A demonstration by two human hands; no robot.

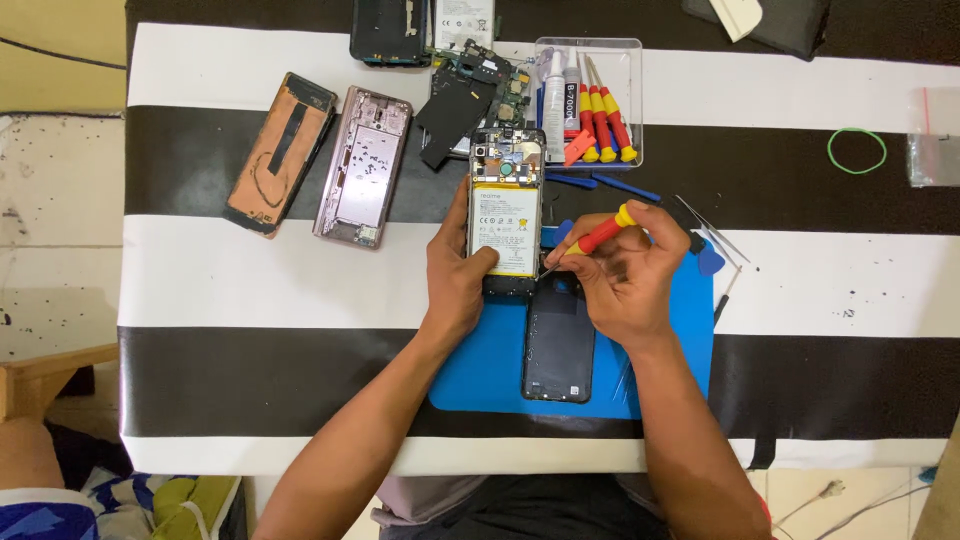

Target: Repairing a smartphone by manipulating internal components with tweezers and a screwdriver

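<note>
My left hand (455, 270) grips an opened phone (506, 210) by its left edge; its white battery and circuit board show. My right hand (622, 275) holds a small red and yellow screwdriver (598, 236), tip pointing at the phone's lower right edge. Below the phone a dark back cover (558, 345) lies flat on a blue mat (680, 330).
The table has a black and white striped cloth (250, 270). Two opened phone shells (280, 150) (362, 165) lie at the upper left. A clear tray (590, 100) holds screwdrivers and a glue tube. Tweezers (715, 232), blue picks, a green rubber band (857, 150) lie right.
</note>
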